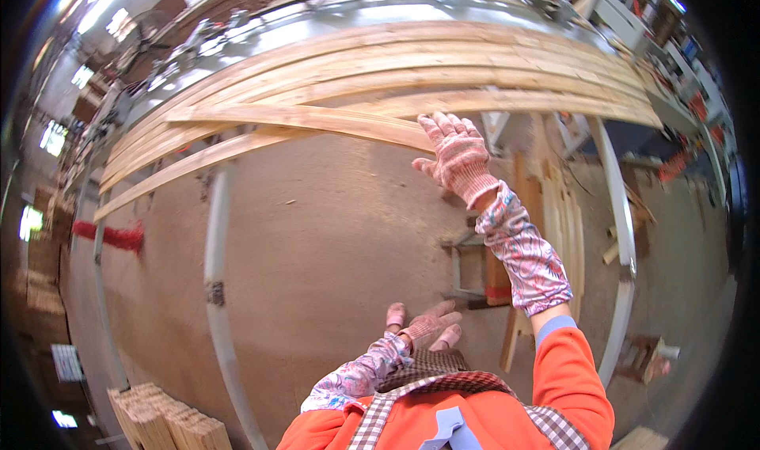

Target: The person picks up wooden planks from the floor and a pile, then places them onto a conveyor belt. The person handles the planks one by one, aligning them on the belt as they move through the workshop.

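Note:
My right hand (459,155), in a pink knit glove, is at the right end of a pale wooden strip (317,119). The strip's end lies between my thumb, below it, and my long, fairly straight fingers. From there the strip slants left across other long wooden strips (380,58), which lie side by side on a metal rack; its far left end rests over them. Low by my body, my left hand (431,323) wears the same kind of glove. Its fingers are stretched out and it holds nothing.
Grey metal legs (218,268) support the rack on both sides. Below it at right lean more wooden strips (562,220), beside a small stool-like frame (467,268). A bundle of wood pieces (166,418) stands at lower left. A red brush-like thing (115,235) hangs at far left.

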The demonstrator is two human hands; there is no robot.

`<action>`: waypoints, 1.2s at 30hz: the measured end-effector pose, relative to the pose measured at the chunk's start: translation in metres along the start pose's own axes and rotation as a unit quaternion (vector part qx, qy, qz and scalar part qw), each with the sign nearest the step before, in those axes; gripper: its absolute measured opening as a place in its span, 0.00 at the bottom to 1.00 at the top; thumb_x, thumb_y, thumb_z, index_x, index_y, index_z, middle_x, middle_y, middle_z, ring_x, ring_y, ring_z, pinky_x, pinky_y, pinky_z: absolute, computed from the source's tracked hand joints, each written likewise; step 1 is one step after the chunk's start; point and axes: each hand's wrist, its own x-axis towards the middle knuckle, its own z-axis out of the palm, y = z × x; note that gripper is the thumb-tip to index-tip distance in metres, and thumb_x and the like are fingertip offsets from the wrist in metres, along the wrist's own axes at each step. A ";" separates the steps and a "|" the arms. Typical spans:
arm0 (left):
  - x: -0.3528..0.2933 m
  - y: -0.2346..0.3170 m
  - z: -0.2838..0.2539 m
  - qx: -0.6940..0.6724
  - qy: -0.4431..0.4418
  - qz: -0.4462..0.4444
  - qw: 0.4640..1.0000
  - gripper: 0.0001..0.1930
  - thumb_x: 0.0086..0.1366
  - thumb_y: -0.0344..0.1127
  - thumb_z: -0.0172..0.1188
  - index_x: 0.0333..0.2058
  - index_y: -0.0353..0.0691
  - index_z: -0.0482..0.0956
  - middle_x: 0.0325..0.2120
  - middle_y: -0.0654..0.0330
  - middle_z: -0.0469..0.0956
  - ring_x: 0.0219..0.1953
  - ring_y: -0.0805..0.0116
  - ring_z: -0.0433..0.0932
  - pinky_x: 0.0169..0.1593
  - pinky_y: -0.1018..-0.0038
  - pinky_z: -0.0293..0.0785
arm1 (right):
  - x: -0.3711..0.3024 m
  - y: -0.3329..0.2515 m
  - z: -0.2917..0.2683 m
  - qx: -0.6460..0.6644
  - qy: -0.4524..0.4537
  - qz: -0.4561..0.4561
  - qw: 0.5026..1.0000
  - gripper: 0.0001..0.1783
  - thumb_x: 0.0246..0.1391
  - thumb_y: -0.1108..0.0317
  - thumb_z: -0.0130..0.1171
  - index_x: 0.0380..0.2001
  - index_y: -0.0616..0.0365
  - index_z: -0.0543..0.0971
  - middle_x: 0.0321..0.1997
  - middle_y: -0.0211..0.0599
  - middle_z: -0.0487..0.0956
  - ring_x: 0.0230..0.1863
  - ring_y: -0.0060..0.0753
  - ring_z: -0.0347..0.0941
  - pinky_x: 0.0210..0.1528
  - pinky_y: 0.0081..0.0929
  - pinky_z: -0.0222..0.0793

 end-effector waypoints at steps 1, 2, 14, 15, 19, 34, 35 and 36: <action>-0.010 -0.001 -0.020 0.055 0.004 -0.013 0.998 0.33 0.63 0.58 0.44 0.63 0.46 0.62 0.62 0.52 0.64 0.59 0.64 0.67 0.58 0.73 0.65 | 0.018 -0.011 0.003 0.022 -0.056 0.025 0.998 0.42 0.49 0.45 0.64 0.64 0.48 0.64 0.64 0.40 0.67 0.64 0.42 0.63 0.67 0.38 0.55; -0.021 -0.001 -0.040 0.110 0.007 -0.024 0.994 0.30 0.64 0.54 0.46 0.61 0.45 0.65 0.60 0.53 0.66 0.58 0.63 0.69 0.57 0.71 0.67 | 0.031 -0.019 0.004 0.036 -0.114 0.054 0.991 0.40 0.49 0.49 0.64 0.63 0.46 0.65 0.61 0.40 0.70 0.63 0.41 0.65 0.65 0.38 0.58; -0.053 -0.150 -0.175 -0.659 0.295 0.193 0.664 0.31 0.66 0.53 0.55 0.60 0.39 0.64 0.58 0.51 0.68 0.58 0.57 0.70 0.62 0.58 0.66 | -0.188 -0.022 -0.006 0.116 0.036 0.062 0.991 0.45 0.27 0.71 0.73 0.57 0.51 0.71 0.40 0.41 0.77 0.42 0.47 0.74 0.49 0.42 0.69; -0.057 -0.148 -0.189 -0.630 0.282 0.309 0.654 0.31 0.66 0.57 0.54 0.59 0.40 0.65 0.58 0.52 0.68 0.57 0.58 0.70 0.61 0.58 0.65 | -0.223 -0.019 -0.019 0.101 0.016 0.074 0.992 0.48 0.23 0.72 0.74 0.57 0.51 0.71 0.40 0.39 0.77 0.43 0.46 0.74 0.50 0.42 0.69; -0.077 -0.075 -0.235 -0.591 0.462 0.161 0.642 0.32 0.61 0.64 0.57 0.50 0.40 0.70 0.38 0.59 0.76 0.37 0.65 0.77 0.42 0.69 0.77 | -0.367 0.002 -0.061 0.072 -0.035 0.092 0.993 0.47 0.22 0.73 0.71 0.57 0.53 0.71 0.43 0.40 0.78 0.45 0.46 0.75 0.52 0.46 0.68; -0.073 -0.115 -0.146 -0.494 0.503 -0.121 0.699 0.27 0.62 0.58 0.56 0.49 0.42 0.71 0.40 0.54 0.79 0.40 0.58 0.79 0.45 0.60 0.78 | -0.631 -0.009 -0.102 0.111 -0.434 0.272 0.852 0.46 0.30 0.53 0.75 0.56 0.47 0.66 0.43 0.39 0.76 0.47 0.44 0.74 0.51 0.39 0.70; -0.080 -0.135 -0.137 -0.494 0.498 -0.143 0.698 0.30 0.61 0.61 0.56 0.50 0.41 0.72 0.41 0.52 0.79 0.42 0.56 0.79 0.47 0.59 0.77 | -0.640 -0.019 -0.107 0.118 -0.447 0.259 0.848 0.46 0.32 0.52 0.73 0.57 0.47 0.66 0.45 0.38 0.76 0.48 0.43 0.74 0.52 0.39 0.69; -0.087 -0.162 -0.128 -0.496 0.493 -0.168 0.695 0.33 0.60 0.63 0.56 0.51 0.40 0.72 0.42 0.51 0.78 0.43 0.55 0.79 0.48 0.57 0.76 | -0.651 -0.026 -0.111 0.123 -0.462 0.246 0.843 0.46 0.33 0.51 0.72 0.58 0.47 0.65 0.47 0.38 0.76 0.49 0.43 0.74 0.53 0.39 0.69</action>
